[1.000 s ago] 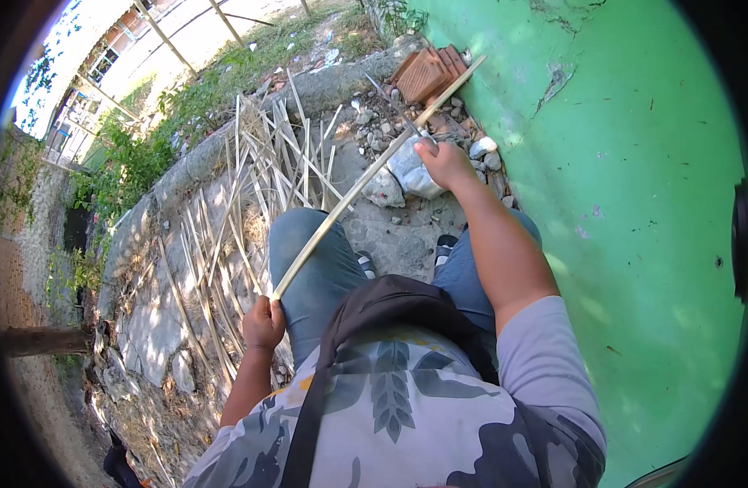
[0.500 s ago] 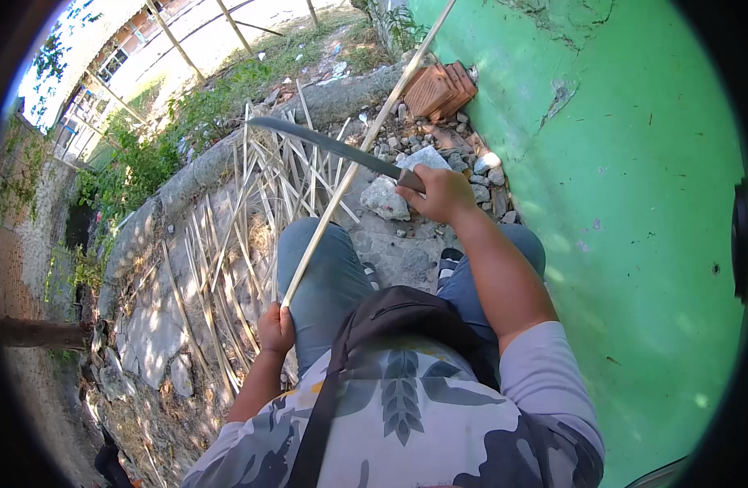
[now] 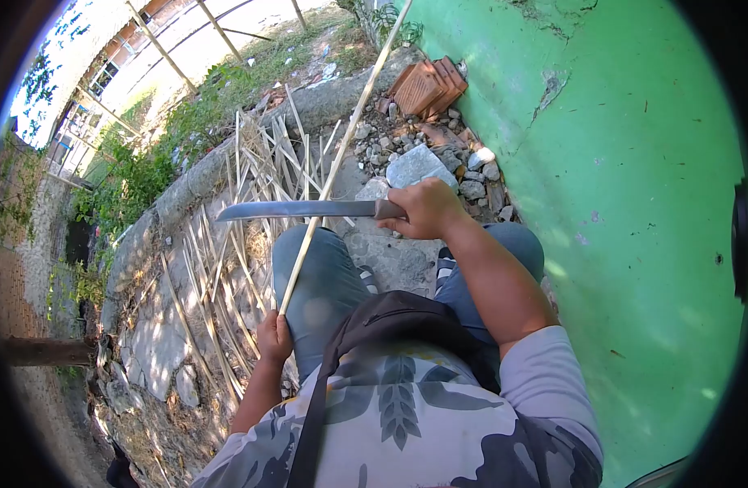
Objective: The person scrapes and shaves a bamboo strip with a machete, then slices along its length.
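My left hand is closed around the lower end of a long pale strip, probably bamboo or wood. The strip slants up and away past my left knee, and its far end reaches the top of the view. My right hand grips the brown handle of a machete. Its long blade points left, nearly level, and crosses the strip just above my knee. Whether the edge touches the strip I cannot tell. Many similar strips lie in a loose pile on the ground to my left.
A green wall rises close on my right. Stacked clay tiles, a pale stone block and rubble lie at its foot. A low concrete kerb curves beyond the strips, with plants behind it. A dark bag rests on my lap.
The machete has come down and nearer along the strip, and its blade has turned from slanting to almost level. The left hand keeps its hold on the strip.
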`<control>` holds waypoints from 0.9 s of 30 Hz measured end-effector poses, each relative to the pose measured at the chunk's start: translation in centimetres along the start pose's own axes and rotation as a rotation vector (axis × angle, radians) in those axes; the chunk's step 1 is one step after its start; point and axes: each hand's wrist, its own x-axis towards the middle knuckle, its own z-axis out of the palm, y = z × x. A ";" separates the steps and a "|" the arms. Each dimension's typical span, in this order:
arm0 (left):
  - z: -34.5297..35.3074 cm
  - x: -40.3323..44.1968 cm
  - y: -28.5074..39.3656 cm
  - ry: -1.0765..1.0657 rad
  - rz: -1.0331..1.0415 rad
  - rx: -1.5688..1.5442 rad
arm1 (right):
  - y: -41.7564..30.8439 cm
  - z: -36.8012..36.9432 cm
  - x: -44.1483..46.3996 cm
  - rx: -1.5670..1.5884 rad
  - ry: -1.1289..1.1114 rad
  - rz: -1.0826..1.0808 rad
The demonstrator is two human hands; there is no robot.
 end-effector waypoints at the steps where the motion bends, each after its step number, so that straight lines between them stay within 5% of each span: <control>1: 0.0 -0.1 -0.1 0.013 0.010 0.021 | 1.3 0.4 0.0 0.038 -0.010 0.110; 6: -1.8 0.4 1.7 -0.002 -0.021 0.169 | 4.8 1.0 1.3 0.242 0.010 0.557; 10: -2.3 0.5 2.1 -0.026 0.024 0.142 | 2.2 0.3 0.3 0.153 0.117 0.376; 15: -0.4 0.0 0.4 -0.025 0.005 0.026 | -1.4 1.1 -0.7 0.012 0.046 -0.133; 18: -0.4 0.0 0.7 -0.018 -0.018 0.046 | -0.4 2.1 -0.5 -0.015 0.059 -0.188; 21: -1.1 -0.2 1.2 -0.022 -0.048 0.088 | 3.3 2.2 1.3 0.145 0.045 0.324; 24: -1.7 0.5 1.0 0.029 0.053 0.179 | 6.4 3.0 1.9 0.373 0.226 0.523; 27: -2.6 0.8 0.9 -0.026 0.034 0.161 | 5.6 1.5 0.7 0.286 0.184 0.506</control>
